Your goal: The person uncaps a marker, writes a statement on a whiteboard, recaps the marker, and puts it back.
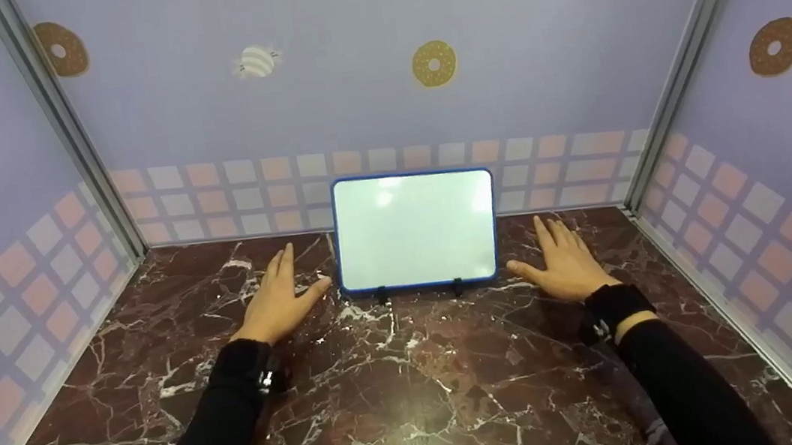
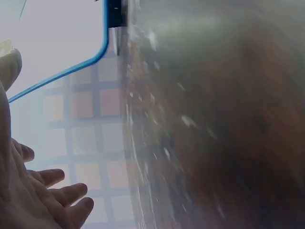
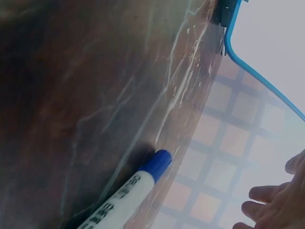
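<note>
A small whiteboard (image 1: 416, 229) with a blue frame stands upright on black holder feet (image 1: 457, 287) near the back wall; its surface carries no marks. Left of it, my left hand (image 1: 277, 297) is held with fingers extended and thumb pointing toward the board, holding nothing. On the other side my right hand (image 1: 560, 263) mirrors it, fingers straight and thumb toward the board's right edge. The right wrist view shows a white marker (image 3: 126, 200) with a blue cap lying on the table near that hand; in the head view the marker is hidden.
The dark red marbled table (image 1: 401, 388) has white veins. A lilac back wall (image 1: 345, 55) with sweets and pastel squares rises behind it. Side panels meet it at grey metal posts (image 1: 62, 120) left and right.
</note>
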The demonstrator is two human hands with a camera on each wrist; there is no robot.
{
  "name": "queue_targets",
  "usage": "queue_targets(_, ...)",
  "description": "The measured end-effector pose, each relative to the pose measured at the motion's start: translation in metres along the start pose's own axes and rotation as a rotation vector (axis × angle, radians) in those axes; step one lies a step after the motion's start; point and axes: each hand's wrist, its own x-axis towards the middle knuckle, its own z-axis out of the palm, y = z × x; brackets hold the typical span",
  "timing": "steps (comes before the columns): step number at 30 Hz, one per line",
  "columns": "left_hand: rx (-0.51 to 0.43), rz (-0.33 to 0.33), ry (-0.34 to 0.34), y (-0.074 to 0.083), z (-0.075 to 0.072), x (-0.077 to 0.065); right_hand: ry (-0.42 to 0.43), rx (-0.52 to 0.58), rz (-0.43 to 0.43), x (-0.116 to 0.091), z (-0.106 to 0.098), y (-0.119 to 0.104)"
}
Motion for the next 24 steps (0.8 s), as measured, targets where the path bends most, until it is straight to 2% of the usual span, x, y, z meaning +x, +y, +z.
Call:
queue_targets(5,-0.106,-0.012,0.007,0.01,0.005,0.008,0.005,0.027,-0.01,0.007,0.002,-0.006)
queue_targets(11,-0.285,-0.056,-0.011,0.024,0.013,0.018,-0.004,0.029,-0.01,0.015,0.003,-0.017)
queue_targets(15,-0.332,-0.077,-0.035,0.033,0.018,0.026,-0.006,0.046,-0.004,0.022,0.004,-0.023)
queue_targets(19,-0.373,-0.085,-0.031,0.039,0.024,0.034,-0.017,0.112,0.023,0.032,0.005,-0.03)
queue_targets(24,-0.481,-0.094,0.003,0.044,0.034,0.042,-0.042,0.234,0.063,0.044,0.009,-0.033)
